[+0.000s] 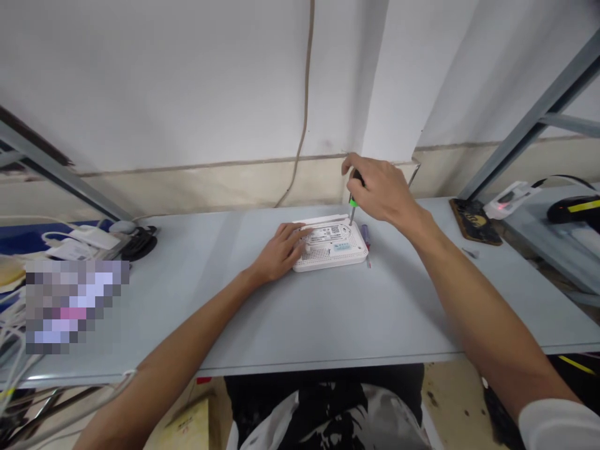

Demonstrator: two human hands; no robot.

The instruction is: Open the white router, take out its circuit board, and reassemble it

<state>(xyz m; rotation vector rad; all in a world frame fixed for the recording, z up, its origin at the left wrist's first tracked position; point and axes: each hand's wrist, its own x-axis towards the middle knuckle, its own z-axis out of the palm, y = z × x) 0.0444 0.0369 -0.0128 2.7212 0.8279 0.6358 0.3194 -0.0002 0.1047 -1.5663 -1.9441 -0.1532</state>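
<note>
A white router (347, 253) lies on the table with its vented, labelled underside up. A slim white bar, perhaps a folded antenna, runs along its far edge. My left hand (280, 251) grips the router's left end, fingers and thumb over its top. Above the far right corner, my right hand (382, 187) is closed around the dark and green handle of a screwdriver (352, 211). Its shaft points down and the tip meets the router near that corner. Against the router's right side lies a second tool with a purple and red handle (365, 235), partly hidden.
On the left are white adapters and cables (89, 240) and a blurred-out object (75, 306). A dark phone-like case (475, 222), a white device (509, 200) and a black scanner-like object (574, 209) are at right. Metal posts rise at both table (328, 325) ends, before a wall.
</note>
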